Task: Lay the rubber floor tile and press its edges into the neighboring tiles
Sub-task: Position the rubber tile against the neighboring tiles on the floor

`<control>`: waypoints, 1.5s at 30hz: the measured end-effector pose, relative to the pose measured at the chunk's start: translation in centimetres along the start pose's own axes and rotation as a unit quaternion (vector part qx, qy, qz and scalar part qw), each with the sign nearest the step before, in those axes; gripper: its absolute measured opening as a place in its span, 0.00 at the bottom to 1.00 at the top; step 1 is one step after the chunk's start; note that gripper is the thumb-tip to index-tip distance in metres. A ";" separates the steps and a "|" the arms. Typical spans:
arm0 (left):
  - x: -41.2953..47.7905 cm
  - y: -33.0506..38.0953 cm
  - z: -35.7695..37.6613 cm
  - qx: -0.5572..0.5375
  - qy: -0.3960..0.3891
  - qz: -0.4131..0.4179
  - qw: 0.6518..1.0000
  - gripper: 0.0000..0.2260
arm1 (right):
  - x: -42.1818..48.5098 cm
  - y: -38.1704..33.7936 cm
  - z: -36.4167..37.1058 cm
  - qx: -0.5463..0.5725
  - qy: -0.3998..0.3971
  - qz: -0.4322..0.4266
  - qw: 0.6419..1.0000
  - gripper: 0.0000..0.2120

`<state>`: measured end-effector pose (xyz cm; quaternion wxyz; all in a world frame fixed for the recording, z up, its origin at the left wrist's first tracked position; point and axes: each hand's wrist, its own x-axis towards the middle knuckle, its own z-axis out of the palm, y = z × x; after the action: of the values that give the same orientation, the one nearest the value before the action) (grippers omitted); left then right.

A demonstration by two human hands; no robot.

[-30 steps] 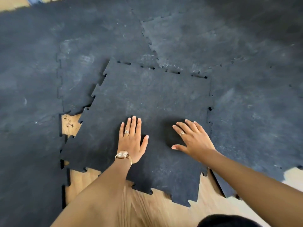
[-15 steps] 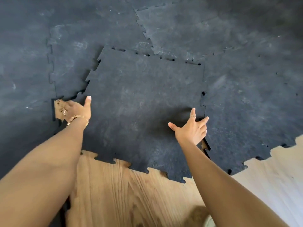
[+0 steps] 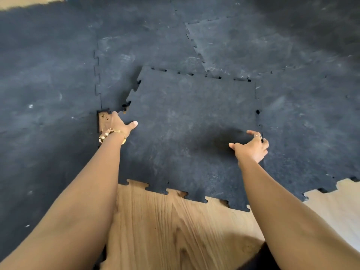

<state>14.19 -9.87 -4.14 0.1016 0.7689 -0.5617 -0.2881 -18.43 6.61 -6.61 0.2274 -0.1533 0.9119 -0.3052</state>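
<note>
A black rubber floor tile [image 3: 185,121] with jigsaw edges lies slightly skewed in the gap between laid tiles. Its far-left corner rides over the neighboring tile [image 3: 116,75], and small gaps show along its far and right seams. My left hand [image 3: 118,124] grips the tile's left edge, thumb on top and fingers underneath, beside a small patch of bare wood. My right hand [image 3: 252,148] holds the right edge where it meets the right neighboring tile [image 3: 307,123], fingers curled over the seam.
Black interlocking tiles [image 3: 48,94] cover the floor to the left, far side and right. Bare wood floor [image 3: 175,230] lies in front of the tile, between my forearms. A paler floor patch [image 3: 335,201] shows at the right.
Both hands left the tile's top, where they lay flat, and moved out to its left and right edges. The tile has turned closer to square with the gap.
</note>
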 end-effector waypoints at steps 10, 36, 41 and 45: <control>-7.8 -6.3 0.0 -0.072 0.002 -0.050 0.996 0.36 | 2.3 -2.6 -2.3 0.110 0.000 0.133 0.985 0.39; -14.2 -5.7 -3.9 0.327 -0.058 -0.109 0.937 0.23 | 1.6 -3.7 0.3 -0.005 -0.100 0.075 0.992 0.38; -9.6 8.3 -0.5 0.221 0.017 0.149 0.964 0.20 | 1.6 -3.4 0.6 -0.048 -0.089 0.059 0.993 0.36; -4.6 16.4 6.6 0.224 -0.142 0.294 0.918 0.37 | 1.7 -4.0 0.5 -0.026 -0.071 0.081 0.994 0.33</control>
<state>-3.61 -10.20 -0.16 -0.0739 0.5230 -0.8205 -0.2185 -19.02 2.61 -5.01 0.3112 -0.1062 0.9106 -0.2502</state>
